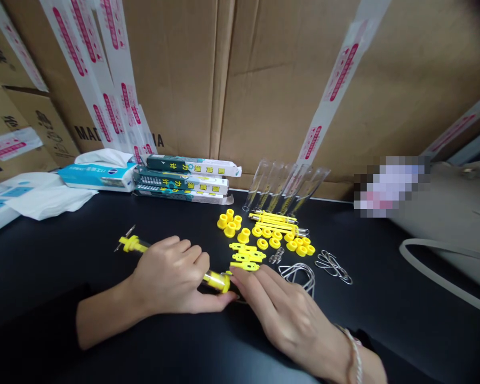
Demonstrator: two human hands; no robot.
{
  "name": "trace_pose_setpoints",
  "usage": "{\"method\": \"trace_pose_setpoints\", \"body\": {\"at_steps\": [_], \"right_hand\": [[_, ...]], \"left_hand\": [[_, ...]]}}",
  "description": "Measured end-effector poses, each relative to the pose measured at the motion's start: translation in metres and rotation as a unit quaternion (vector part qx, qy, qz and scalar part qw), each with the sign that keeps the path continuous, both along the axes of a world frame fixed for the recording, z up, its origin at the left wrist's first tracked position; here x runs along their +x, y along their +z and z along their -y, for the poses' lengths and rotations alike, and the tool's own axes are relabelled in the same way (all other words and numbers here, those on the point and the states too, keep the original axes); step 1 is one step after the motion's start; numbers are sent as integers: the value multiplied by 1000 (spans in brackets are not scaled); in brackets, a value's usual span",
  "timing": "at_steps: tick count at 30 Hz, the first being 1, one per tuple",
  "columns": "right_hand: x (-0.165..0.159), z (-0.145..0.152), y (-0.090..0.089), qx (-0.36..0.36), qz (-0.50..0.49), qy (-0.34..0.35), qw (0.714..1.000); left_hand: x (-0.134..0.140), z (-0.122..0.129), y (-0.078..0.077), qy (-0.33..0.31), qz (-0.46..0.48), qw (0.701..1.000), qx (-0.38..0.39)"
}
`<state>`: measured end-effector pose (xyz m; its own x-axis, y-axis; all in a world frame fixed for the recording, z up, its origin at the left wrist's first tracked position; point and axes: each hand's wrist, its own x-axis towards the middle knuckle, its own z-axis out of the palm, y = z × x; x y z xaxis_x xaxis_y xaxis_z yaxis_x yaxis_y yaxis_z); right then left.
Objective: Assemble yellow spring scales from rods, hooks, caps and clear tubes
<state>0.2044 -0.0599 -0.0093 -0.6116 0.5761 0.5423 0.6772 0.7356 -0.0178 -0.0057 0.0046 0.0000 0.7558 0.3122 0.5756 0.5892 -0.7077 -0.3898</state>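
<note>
Dynamometer, tubular type w/ yellow end caps (220, 282), lies slantwise above black tabletop (172, 346), low ctr. of view. We have L hand (170, 274) wrapped round its mid-section, gripping; metal hook (130, 231) sticks out of L-end cap. R hand (282, 306): fingers bent, tips at R-end cap; can't tell whether they pinch a small pc.

Just past R fingertips we note flat yellow plates (248, 257); beyond them, flanged yellow bushings (230, 230) & yellow rings (263, 244). Small metal pcs (277, 256) near R hand, plus two bunches of bent-wire hooks (334, 268), one beside R knuckles, other further R.

Farther back: yellow rods (278, 226), then row of clear tubes (253, 186) by cardboard carton (176, 69). Stacked dynamometer boxes (182, 180) L of tubes, tissue pack (96, 176) next to boxes.
</note>
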Motion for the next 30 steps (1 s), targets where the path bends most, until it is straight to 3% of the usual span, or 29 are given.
{"method": "trace_pose_setpoints", "body": {"at_steps": [11, 30], "right_hand": [[-1, -5, -12, 7, -16, -16, 1000], [-3, -6, -11, 73, -1, -40, 997]], "left_hand": [[1, 3, 0, 6, -20, 1000, -3], [5, 7, -1, 20, -19, 1000, -15]]}}
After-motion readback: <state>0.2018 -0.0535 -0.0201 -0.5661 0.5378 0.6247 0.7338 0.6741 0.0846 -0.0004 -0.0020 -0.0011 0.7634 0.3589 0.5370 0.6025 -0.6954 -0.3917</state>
